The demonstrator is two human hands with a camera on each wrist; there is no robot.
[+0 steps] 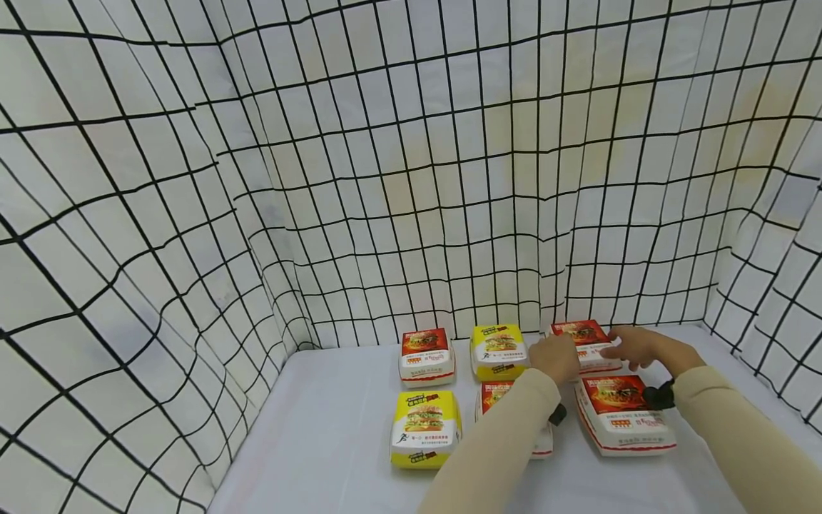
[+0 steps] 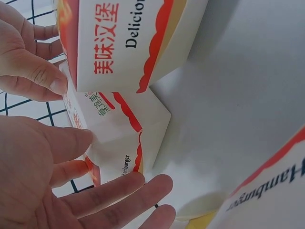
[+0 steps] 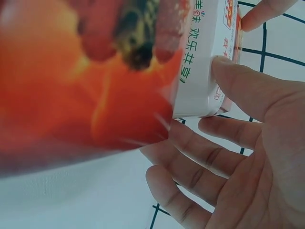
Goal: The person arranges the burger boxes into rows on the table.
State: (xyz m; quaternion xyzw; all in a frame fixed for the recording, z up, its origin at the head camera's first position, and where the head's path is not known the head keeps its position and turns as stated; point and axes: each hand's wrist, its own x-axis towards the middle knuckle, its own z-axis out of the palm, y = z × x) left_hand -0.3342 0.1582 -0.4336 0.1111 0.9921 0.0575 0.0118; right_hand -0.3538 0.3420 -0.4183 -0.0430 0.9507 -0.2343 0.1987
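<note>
Both hands are at a red-and-white hamburger box (image 1: 584, 335) in the back row at the right. My left hand (image 1: 556, 357) is at its left side. In the left wrist view its thumb and index finger touch the box (image 2: 112, 138), while the other fingers spread out straight. On the opposite side is my right hand (image 1: 648, 348). In the right wrist view its thumb rests against the box (image 3: 205, 57), with the fingers extended loosely at the side. Just in front lies another red hamburger box (image 1: 623, 414), below the right wrist.
A red box (image 1: 427, 358) and a yellow box (image 1: 499, 352) stand further left in the back row. In front are a yellow box (image 1: 425, 430) and a red box (image 1: 542, 442), partly hidden by the left sleeve. Black-gridded white cloth (image 1: 417, 178) walls the white table (image 1: 308, 442).
</note>
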